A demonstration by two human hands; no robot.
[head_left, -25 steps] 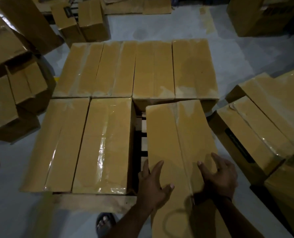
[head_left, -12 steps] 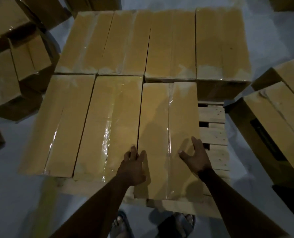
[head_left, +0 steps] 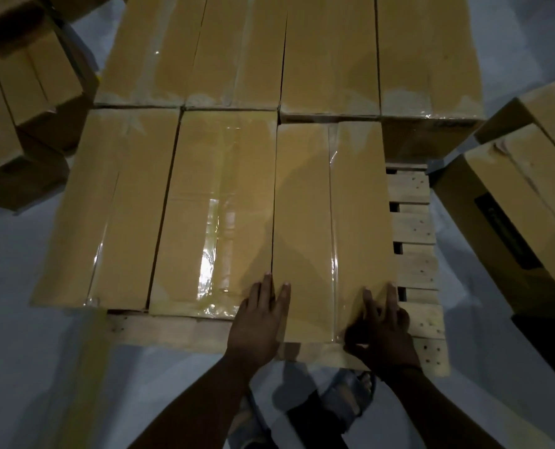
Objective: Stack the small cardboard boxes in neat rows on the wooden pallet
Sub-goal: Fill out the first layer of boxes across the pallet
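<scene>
While the light stays dim over the grey floor (head_left: 26, 367), we start at the far left, where a heap of loose boxes (head_left: 26, 92) sits off the pallet, tipped at odd angles. Moving in, the back row (head_left: 328, 53) runs four cartons wide, side by side with tight seams. In front of it comes the near row: the first box (head_left: 107, 215) overhangs the pallet's left edge a little, and the second box (head_left: 211, 205) lies hard against it, its clear tape glaring in the light. Now the left hand (head_left: 260, 322): flat, fingers straight, it presses on the seam where the second box meets the third box (head_left: 302, 222), right at the near corner. That third box lies lengthwise on the pallet, touching its neighbour along the whole side and butting up to the back row, a strip of tape down its middle. On its near right corner rests the right hand (head_left: 383, 328), fingers stretched out on the top, gripping nothing. Below, between the forearms, a sandalled foot (head_left: 350, 396) shows. Next along, bare slats of the wooden pallet (head_left: 412, 228) lie uncovered beside the third box. Further right, more cartons (head_left: 509, 215) wait on the floor, one with a dark label on its side.
</scene>
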